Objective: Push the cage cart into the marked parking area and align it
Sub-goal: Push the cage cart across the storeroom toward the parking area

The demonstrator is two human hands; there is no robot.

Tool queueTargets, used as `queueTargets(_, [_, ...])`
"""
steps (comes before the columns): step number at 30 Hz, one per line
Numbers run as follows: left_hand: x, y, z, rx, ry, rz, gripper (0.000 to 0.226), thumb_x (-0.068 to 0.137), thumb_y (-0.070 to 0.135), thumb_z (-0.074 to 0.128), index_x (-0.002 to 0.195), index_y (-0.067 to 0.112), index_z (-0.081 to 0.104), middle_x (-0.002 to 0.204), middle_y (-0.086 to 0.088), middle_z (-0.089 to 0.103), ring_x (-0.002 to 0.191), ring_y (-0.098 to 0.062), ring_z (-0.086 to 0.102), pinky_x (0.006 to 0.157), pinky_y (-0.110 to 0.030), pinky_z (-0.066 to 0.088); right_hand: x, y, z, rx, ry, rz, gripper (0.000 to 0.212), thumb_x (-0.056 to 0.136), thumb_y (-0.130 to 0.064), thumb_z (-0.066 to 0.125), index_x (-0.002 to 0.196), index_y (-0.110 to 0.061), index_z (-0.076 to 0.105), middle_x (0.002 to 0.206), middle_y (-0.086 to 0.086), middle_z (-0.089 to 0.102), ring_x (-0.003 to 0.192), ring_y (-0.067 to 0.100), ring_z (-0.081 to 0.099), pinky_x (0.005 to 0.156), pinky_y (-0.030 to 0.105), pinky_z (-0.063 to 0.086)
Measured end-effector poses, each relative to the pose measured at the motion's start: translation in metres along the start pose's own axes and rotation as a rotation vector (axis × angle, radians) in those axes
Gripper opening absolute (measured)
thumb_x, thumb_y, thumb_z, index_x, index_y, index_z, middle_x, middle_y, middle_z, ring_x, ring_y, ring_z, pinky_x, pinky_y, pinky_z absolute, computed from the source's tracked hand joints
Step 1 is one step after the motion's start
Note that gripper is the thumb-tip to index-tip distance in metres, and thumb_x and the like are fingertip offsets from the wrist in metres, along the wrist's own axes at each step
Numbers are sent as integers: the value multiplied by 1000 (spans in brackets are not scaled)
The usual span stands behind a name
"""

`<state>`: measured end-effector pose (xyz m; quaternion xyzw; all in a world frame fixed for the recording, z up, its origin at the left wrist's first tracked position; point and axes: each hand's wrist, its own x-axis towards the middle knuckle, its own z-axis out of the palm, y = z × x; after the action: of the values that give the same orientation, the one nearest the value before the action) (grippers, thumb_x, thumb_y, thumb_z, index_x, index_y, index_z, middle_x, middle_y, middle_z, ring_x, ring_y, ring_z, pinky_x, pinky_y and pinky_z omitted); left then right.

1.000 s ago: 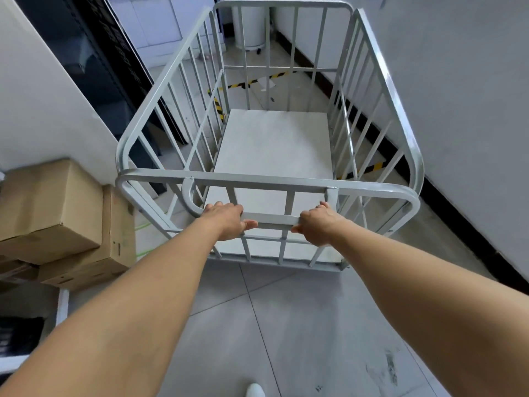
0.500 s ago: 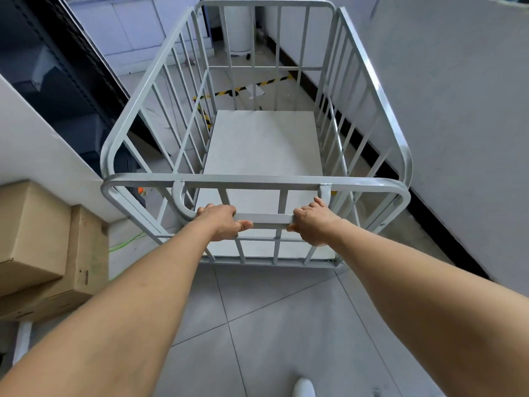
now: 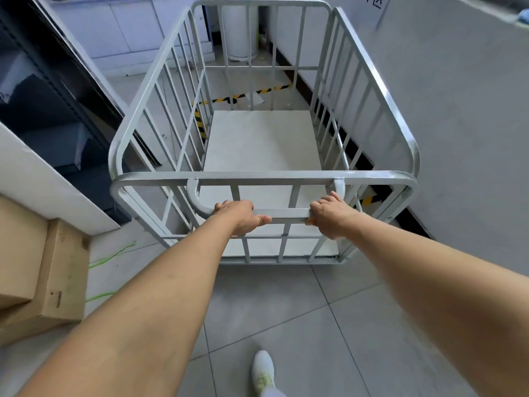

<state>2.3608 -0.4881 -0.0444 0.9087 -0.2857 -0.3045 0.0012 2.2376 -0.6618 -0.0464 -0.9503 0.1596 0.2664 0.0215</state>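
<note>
A light grey cage cart point(image 3: 380, 81) with barred sides and an empty pale floor plate stands straight ahead of me on the tiled floor. My left hand point(image 3: 240, 214) and my right hand point(image 3: 329, 214) both grip the cart handle point(image 3: 289, 213), a low bar on the near side. Yellow-and-black floor tape point(image 3: 254, 94) marks the parking area; it shows through the bars beyond the cart's far end and along its left side. Another short piece of tape point(image 3: 367, 199) shows by the right wall near the cart's near corner.
A grey wall point(image 3: 463, 116) with a dark skirting runs close along the cart's right side. Dark shelving point(image 3: 51, 90) and a white ledge stand on the left, with cardboard boxes point(image 3: 54, 276) below. A white cylinder point(image 3: 237, 30) stands at the far end. My white shoe point(image 3: 263, 371) is on the tiles.
The cart has rolled forward along the wall toward the taped area, and I have stepped after it; the boxes have slid back to my left. Both hands keep their grip.
</note>
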Motion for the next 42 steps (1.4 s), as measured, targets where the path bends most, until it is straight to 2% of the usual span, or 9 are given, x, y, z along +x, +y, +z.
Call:
queueTargets(7, [59,32,-22,-14,-16,1,75,84,74,39,130,16,52,139,-14,52,132,-36,40,108,-44,25,45,48,-21,23,13,39,47,101,-39,36,135,-7,42,147,14,41,149,30,11,122,43,4])
queueTargets(13, [96,57,-44,-21,10,-1,71,85,72,38,124,15,54,135,-14,55,130,-35,42,106,-43,26,82,81,-40,34,35,42,47,101,-37,37,137,-7,41,148,13,40,149,28,8,122,42,5])
queueTargets(23, [162,62,-83,-67,52,-16,73,84,74,38,124,15,55,133,-14,56,129,-36,42,108,-48,24,154,111,-69,11,86,1,42,99,-39,42,131,-11,47,139,10,50,144,29,22,119,39,12])
queueTargets(32, [215,27,-127,-53,56,14,73,84,73,39,124,14,55,132,-14,57,127,-36,44,106,-47,27,216,88,-107,34,72,40,42,100,-35,42,133,-10,45,144,12,45,148,30,14,121,43,7])
queueTargets(35, [232,7,-142,-44,54,23,70,84,74,39,118,15,56,129,-14,59,124,-35,47,104,-47,29,234,74,-119,26,87,41,39,99,-34,44,130,-10,47,137,11,51,142,30,25,118,40,13])
queueTargets(38, [246,-13,-158,-35,45,19,73,83,74,40,124,15,55,134,-13,56,129,-36,44,107,-48,27,250,57,-132,30,123,29,34,99,-33,45,124,-11,51,125,9,58,129,28,38,113,37,20])
queueTargets(42, [261,-41,-176,-19,35,27,72,84,73,41,123,15,55,132,-13,57,127,-36,45,105,-48,29,265,33,-148,49,138,28,43,100,-41,39,125,-9,50,125,10,58,127,28,44,114,39,20])
